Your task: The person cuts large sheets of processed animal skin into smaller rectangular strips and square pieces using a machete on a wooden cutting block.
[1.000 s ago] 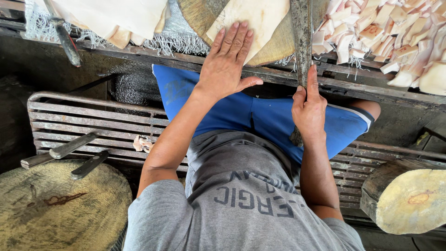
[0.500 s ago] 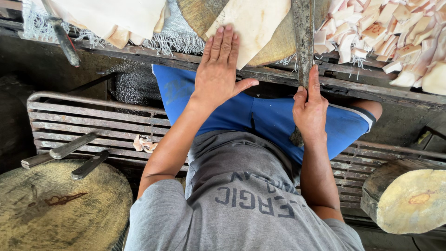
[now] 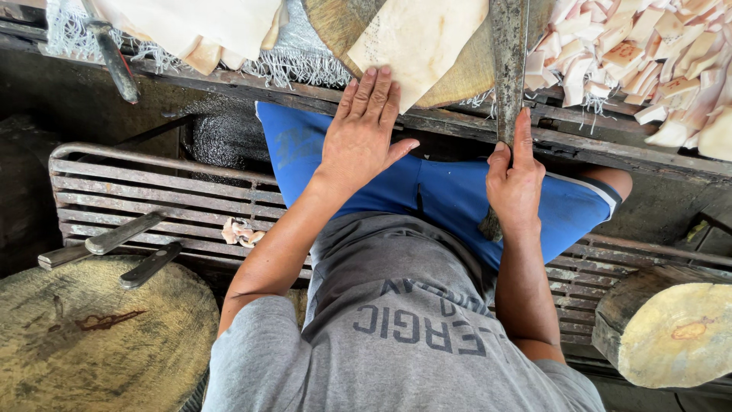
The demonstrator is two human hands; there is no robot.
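Since before, left hand (image 3: 366,141) nearer, fingertips on pale slab (image 3: 415,42).

Dull, worn metal blade (image 3: 509,61); pale, matt slab of skin (image 3: 415,42) on a rough wooden block (image 3: 457,72); rusty metal grate (image 3: 137,198); grey cloth shirt (image 3: 412,336).

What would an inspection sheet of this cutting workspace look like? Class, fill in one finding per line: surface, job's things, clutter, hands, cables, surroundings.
Surface: round wooden chopping block on a dark bench edge.
Job's things: pale flat slab lying on the block; long cleaver, blade on the block.
Clutter: pile of cut pale pieces at right; small scrap on the metal rack.
Hands: left hand pressed flat at the slab's edge; right hand gripping the cleaver's handle.
Cables: nothing seen.
Surroundings: two spare knives near a stained block; another log block at right.
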